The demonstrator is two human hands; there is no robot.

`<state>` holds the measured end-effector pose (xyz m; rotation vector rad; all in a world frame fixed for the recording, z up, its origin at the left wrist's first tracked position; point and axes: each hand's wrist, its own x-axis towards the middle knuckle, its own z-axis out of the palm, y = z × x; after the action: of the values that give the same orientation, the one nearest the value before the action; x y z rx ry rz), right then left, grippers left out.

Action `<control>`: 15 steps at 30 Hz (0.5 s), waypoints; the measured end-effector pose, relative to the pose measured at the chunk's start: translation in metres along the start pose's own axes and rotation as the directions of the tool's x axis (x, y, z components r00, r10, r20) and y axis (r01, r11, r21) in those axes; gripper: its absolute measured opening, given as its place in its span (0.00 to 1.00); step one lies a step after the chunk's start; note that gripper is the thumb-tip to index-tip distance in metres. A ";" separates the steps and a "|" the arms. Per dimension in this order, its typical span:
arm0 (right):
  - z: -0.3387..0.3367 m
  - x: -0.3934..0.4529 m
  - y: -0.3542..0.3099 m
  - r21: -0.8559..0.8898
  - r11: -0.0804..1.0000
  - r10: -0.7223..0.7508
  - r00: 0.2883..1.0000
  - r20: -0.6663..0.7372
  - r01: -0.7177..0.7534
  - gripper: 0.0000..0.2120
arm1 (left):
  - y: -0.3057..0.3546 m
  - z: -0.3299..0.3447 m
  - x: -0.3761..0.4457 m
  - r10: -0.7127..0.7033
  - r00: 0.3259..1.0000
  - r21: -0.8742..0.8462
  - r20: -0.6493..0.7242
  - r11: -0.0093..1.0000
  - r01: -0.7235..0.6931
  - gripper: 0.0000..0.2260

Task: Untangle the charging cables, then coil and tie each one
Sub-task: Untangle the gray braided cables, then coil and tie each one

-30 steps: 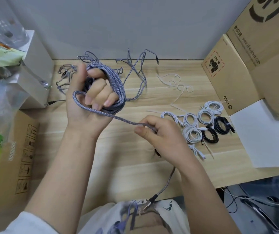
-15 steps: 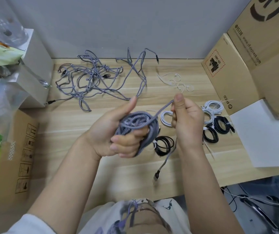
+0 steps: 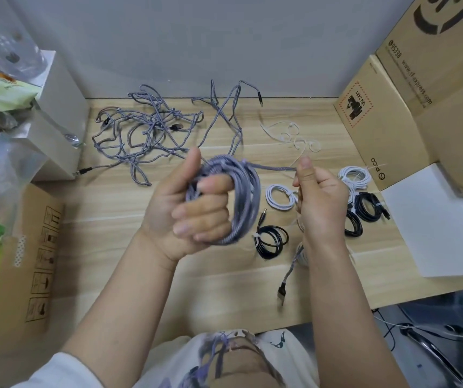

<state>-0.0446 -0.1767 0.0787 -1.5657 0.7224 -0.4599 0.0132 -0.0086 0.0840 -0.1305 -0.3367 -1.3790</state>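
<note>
Left hand [image 3: 193, 217] grips the grey braided cable coil [image 3: 241, 191] above the counter [image 3: 146, 275]; right hand [image 3: 320, 200] pinches its loose tail. Behind — tangled grey cables [image 3: 151, 130]. Tied white coil [image 3: 280, 196] and black coil [image 3: 271, 240] lie between cardboard boxes [image 3: 392, 121].

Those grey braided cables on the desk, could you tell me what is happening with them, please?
A person is winding one grey braided cable into a coil. The left hand grips the coil with its fingers through the loops, while the right hand pinches the loose tail, whose plug hangs just above the desk. A tangle of grey cables still lies at the back. Several white and black cables already sit coiled and tied on the right, near loose white ties.
</note>
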 end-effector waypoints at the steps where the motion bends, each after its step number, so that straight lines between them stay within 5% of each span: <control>1: 0.001 -0.001 0.000 -0.020 1.000 -0.013 1.000 0.008 0.013 0.22 | 0.004 0.001 0.000 0.071 0.997 0.021 -0.041 0.997 -0.070 0.16; 6: 0.000 -0.009 0.001 -0.160 0.987 0.001 0.976 0.216 0.034 0.21 | 0.025 0.007 -0.002 0.389 0.889 0.092 -0.241 0.921 -0.378 0.08; 10: 0.002 -0.022 0.000 -0.306 0.937 0.042 0.814 0.580 0.170 0.15 | 0.035 0.002 -0.001 0.618 0.719 0.130 -0.318 0.780 -0.612 0.12; 15: 0.003 -0.032 -0.015 -0.446 0.830 0.041 0.761 0.647 0.334 0.12 | 0.025 -0.003 0.007 0.787 0.466 0.626 -0.405 0.610 -0.486 0.12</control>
<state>-0.0630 -0.1531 0.0968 -2.1668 0.1766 0.2129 0.0389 -0.0116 0.0861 0.5601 0.0388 -0.4498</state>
